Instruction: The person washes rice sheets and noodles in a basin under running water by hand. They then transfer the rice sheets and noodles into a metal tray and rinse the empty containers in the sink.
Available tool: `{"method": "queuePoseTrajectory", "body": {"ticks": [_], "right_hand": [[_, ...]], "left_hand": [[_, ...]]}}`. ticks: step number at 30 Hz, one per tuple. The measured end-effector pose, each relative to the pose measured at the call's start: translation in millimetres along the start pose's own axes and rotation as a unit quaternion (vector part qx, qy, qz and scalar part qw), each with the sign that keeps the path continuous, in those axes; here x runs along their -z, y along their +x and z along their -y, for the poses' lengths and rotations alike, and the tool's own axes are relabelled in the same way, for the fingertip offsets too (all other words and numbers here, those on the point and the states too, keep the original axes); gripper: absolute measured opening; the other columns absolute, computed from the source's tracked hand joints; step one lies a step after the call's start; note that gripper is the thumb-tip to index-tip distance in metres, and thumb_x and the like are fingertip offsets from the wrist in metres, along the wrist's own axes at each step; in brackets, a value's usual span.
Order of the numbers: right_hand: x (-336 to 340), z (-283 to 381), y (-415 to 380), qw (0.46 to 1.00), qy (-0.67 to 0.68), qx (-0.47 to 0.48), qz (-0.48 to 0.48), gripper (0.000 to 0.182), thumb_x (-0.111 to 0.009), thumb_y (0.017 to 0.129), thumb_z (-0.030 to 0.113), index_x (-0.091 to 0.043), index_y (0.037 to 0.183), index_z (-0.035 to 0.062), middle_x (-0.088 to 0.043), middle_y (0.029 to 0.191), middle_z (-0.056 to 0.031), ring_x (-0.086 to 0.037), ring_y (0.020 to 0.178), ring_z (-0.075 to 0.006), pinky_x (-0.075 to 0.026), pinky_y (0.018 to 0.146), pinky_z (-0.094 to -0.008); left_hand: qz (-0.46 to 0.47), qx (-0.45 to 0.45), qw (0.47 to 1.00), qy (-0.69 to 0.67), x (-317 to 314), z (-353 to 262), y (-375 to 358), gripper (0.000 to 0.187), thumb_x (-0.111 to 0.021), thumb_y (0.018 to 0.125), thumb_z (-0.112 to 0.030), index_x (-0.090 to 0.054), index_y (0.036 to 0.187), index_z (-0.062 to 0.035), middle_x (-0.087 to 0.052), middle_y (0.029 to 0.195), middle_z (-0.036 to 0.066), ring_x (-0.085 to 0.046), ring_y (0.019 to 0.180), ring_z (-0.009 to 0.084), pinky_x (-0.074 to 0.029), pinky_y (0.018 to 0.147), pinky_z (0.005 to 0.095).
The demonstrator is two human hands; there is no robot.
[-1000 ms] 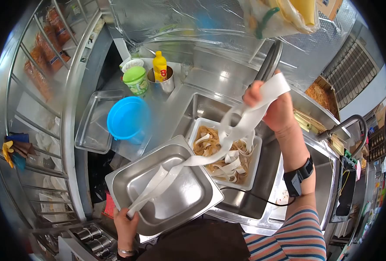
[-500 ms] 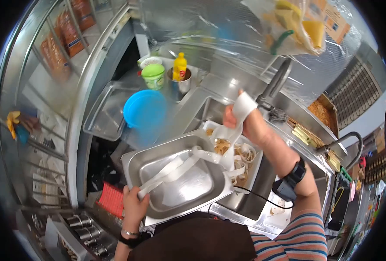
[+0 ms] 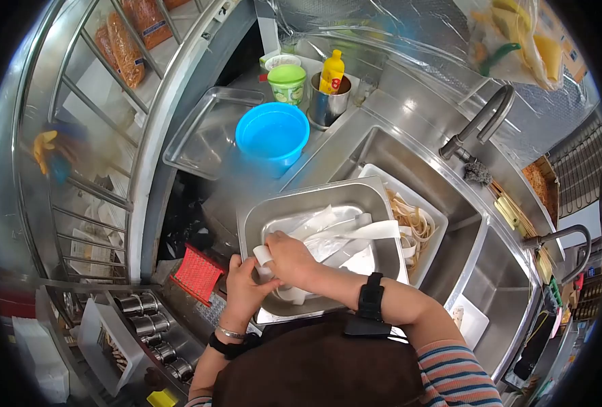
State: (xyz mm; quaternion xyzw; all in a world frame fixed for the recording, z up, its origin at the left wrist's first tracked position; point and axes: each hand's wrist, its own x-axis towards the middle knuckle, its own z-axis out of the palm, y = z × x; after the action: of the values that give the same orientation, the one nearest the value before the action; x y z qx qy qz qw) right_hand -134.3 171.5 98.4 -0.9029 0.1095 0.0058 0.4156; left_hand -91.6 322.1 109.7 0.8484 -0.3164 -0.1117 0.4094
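I look down at two bare hands meeting over the near left corner of a steel pan (image 3: pixel 355 197). Between them is a soft white strip (image 3: pixel 263 256), bent into a small loop.

The right hand (image 3: pixel 291 261) reaches in from the right, palm down, its fingers curled and pressed on the strip; the loop juts out just past their tips. The left hand (image 3: pixel 247 285) is lower, at the pan's edge, thumb and forefinger rounded into a pinch on the strip just below the loop. How firmly they press I cannot tell, and the right hand's underside is hidden from me.

To handle this well, I would keep both pinches light, since the strip looks limp and likely to tear. I would hold its edges in line, lay each turn flat on the last, and give slack rather than pull.

White lengths (image 3: pixel 369 231) lie loosely across the pan, beyond the right fingers; whether they join the loop I cannot see. Past the pan's right edge, tan strips (image 3: pixel 416 227) sit in a white tub (image 3: pixel 439 227), well apart from both hands.
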Motion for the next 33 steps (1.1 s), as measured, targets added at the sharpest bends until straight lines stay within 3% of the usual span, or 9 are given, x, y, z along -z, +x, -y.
{"method": "queuePoseTrajectory", "body": {"ticks": [8, 11, 13, 20, 23, 25, 27, 30, 33], "right_hand": [[5.8, 14.7, -19.5, 0.994, 0.021, 0.103, 0.016, 0.039, -0.065, 0.076, 0.022, -0.055, 0.104, -0.0023, -0.059, 0.097, -0.0211, -0.059, 0.095, -0.0382, -0.048, 0.085, -0.0449], [25.6, 7.1, -21.2, 0.984, 0.006, 0.155, 0.089, 0.048, -0.068, 0.075, 0.024, -0.052, 0.113, -0.0018, -0.058, 0.103, -0.0216, -0.060, 0.096, -0.0364, -0.048, 0.086, -0.0428], [35.4, 2.9, -25.1, 0.968, 0.078, 0.184, 0.151, 0.060, -0.068, 0.076, 0.023, -0.046, 0.125, -0.0026, -0.056, 0.110, -0.0221, -0.060, 0.100, -0.0338, -0.049, 0.088, -0.0415], [49.9, -15.1, -38.5, 0.962, 0.130, 0.070, 0.231, 0.070, -0.070, 0.077, 0.022, -0.038, 0.137, 0.0048, -0.052, 0.126, -0.0227, -0.063, 0.099, -0.0322, -0.050, 0.085, -0.0414], [83.1, -47.4, -38.3, 0.978, -0.148, 0.143, 0.035, 0.068, -0.073, 0.075, 0.025, -0.043, 0.133, 0.0095, -0.052, 0.128, -0.0216, -0.065, 0.094, -0.0331, -0.052, 0.082, -0.0418], [94.7, -54.7, -40.3, 0.971, -0.201, 0.120, 0.041, 0.049, -0.071, 0.076, 0.023, -0.054, 0.120, 0.0086, -0.061, 0.116, -0.0176, -0.066, 0.088, -0.0325, -0.053, 0.079, -0.0425], [98.9, -61.4, -38.2, 0.915, -0.362, 0.024, 0.175, 0.024, -0.065, 0.080, 0.021, -0.062, 0.100, 0.0067, -0.066, 0.101, -0.0130, -0.066, 0.084, -0.0313, -0.054, 0.073, -0.0416], [100.5, -72.9, -40.7, 0.907, -0.398, 0.050, 0.131, 0.011, -0.060, 0.082, 0.016, -0.063, 0.082, 0.0054, -0.066, 0.088, -0.0104, -0.066, 0.080, -0.0314, -0.054, 0.065, -0.0417], [114.8, -72.7, -46.0, 0.912, -0.375, 0.109, 0.124, 0.009, -0.059, 0.080, 0.014, -0.062, 0.080, 0.0049, -0.066, 0.082, -0.0091, -0.066, 0.074, -0.0302, -0.052, 0.060, -0.0410]], "left_hand": [[0.000, -0.042, 0.998, 0.050, -4.3, 4.8, 4.6, 0.039, -0.076, 0.064, -0.011, -0.065, 0.101, -0.0038, -0.059, 0.084, 0.013, -0.053, 0.081, 0.0315, -0.048, 0.073, 0.0397], [0.020, -0.086, 0.994, 0.071, -1.5, 5.2, 3.8, 0.032, -0.070, 0.069, -0.008, -0.065, 0.100, -0.0034, -0.059, 0.082, 0.014, -0.054, 0.080, 0.0318, -0.048, 0.071, 0.0400], [0.011, -0.029, 0.999, 0.030, -1.1, -3.5, 2.7, 0.028, -0.066, 0.072, -0.005, -0.065, 0.100, -0.0020, -0.057, 0.081, 0.015, -0.054, 0.079, 0.0324, -0.047, 0.070, 0.0401], [-0.021, -0.049, 0.998, 0.023, -3.6, 6.6, 3.8, 0.016, -0.062, 0.081, -0.006, -0.064, 0.096, 0.0002, -0.053, 0.081, 0.017, -0.055, 0.075, 0.0335, -0.045, 0.067, 0.0403], [-0.023, -0.021, 0.999, -0.006, -2.2, 3.7, -1.6, 0.012, -0.061, 0.086, -0.007, -0.064, 0.095, -0.0002, -0.052, 0.079, 0.016, -0.055, 0.072, 0.0331, -0.045, 0.066, 0.0400], [-0.023, -0.021, 1.000, -0.001, -1.4, 1.4, -0.9, 0.011, -0.060, 0.087, -0.006, -0.064, 0.095, -0.0004, -0.052, 0.078, 0.015, -0.055, 0.072, 0.0326, -0.045, 0.065, 0.0394], [-0.032, -0.024, 0.999, -0.005, -3.9, 4.7, -0.4, 0.010, -0.060, 0.088, -0.006, -0.064, 0.095, -0.0005, -0.051, 0.078, 0.015, -0.055, 0.071, 0.0324, -0.045, 0.065, 0.0392], [-0.040, -0.018, 0.999, -0.007, -3.8, 5.0, -1.5, 0.009, -0.060, 0.088, -0.006, -0.064, 0.094, -0.0009, -0.051, 0.078, 0.015, -0.055, 0.072, 0.0320, -0.045, 0.065, 0.0391], [-0.036, -0.025, 0.999, -0.003, -3.9, 8.6, -1.8, 0.009, -0.060, 0.088, -0.006, -0.064, 0.095, -0.0011, -0.052, 0.079, 0.015, -0.055, 0.073, 0.0319, -0.045, 0.066, 0.0392]]}}
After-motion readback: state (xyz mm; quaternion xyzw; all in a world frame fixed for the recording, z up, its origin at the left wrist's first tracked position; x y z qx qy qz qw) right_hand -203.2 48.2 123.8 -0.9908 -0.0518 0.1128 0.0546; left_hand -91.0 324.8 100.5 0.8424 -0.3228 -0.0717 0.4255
